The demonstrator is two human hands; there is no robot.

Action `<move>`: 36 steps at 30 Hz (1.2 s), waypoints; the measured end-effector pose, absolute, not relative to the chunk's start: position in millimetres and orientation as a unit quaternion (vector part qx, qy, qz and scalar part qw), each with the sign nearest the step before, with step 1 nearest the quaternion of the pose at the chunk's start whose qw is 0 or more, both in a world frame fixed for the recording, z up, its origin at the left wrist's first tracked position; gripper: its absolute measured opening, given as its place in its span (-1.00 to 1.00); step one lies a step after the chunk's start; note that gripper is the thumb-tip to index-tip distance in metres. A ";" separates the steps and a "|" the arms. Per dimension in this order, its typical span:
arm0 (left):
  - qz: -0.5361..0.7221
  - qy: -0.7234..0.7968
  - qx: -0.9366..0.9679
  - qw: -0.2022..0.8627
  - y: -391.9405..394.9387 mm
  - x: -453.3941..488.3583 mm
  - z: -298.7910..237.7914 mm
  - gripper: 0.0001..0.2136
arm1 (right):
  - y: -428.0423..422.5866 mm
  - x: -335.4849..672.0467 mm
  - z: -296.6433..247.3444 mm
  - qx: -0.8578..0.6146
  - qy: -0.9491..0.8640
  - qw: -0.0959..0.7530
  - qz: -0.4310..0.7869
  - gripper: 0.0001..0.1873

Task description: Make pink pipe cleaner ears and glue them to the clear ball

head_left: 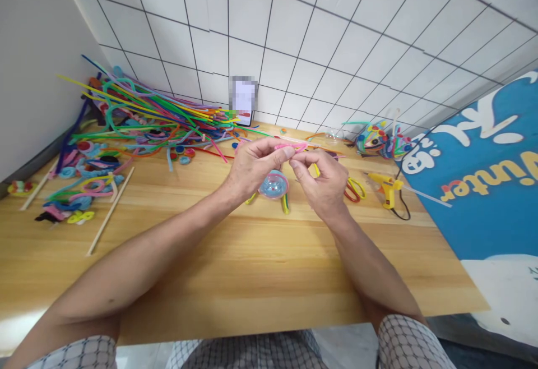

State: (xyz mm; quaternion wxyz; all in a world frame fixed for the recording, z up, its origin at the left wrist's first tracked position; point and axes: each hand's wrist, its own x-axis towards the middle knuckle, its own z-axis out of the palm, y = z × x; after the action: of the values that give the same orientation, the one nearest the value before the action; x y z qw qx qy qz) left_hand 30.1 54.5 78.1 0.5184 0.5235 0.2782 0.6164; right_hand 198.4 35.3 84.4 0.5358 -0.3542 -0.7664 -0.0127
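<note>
Both hands meet above the middle of the table, pinching a pink pipe cleaner [299,147] between them. My left hand [257,162] has thumb and forefinger closed on it. From the other side, my right hand [323,183] grips its near end with the fingertips. Just below and between the hands, a clear round plastic piece [273,184] with a blue and pink rim rests on the table. Green and yellow pipe cleaner ends [286,203] stick out beside it. The right hand partly covers yellow and red pipe cleaner loops [356,189].
A big pile of coloured pipe cleaners [168,114] lies at the back left, with wooden sticks [111,210] nearer. A phone [244,100] leans on the tiled wall. A yellow glue gun [390,189] stands at right, with decorated balls [378,140] behind it.
</note>
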 end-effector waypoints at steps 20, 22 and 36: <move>0.594 0.283 0.444 0.608 55.1 29.9 78.9 -0.70 | 38.1 198.3 83.6 -0.404 -0.658 0.548 0.324 -0.80; 0.592 0.292 0.445 0.606 55.4 29.9 78.2 -0.69 | 38.2 198.4 87.1 -0.405 -0.659 0.520 0.362 -0.80; 0.563 0.305 0.469 0.608 57.6 29.8 72.5 -0.64 | 39.8 198.2 93.8 -0.427 -0.673 0.504 0.333 -0.79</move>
State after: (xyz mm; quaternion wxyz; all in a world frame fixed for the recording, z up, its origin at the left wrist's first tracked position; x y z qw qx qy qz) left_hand 29.8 57.6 72.5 0.6085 0.4686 0.3052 0.5630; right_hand 198.2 39.8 93.8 0.5043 -0.4273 -0.6726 0.3327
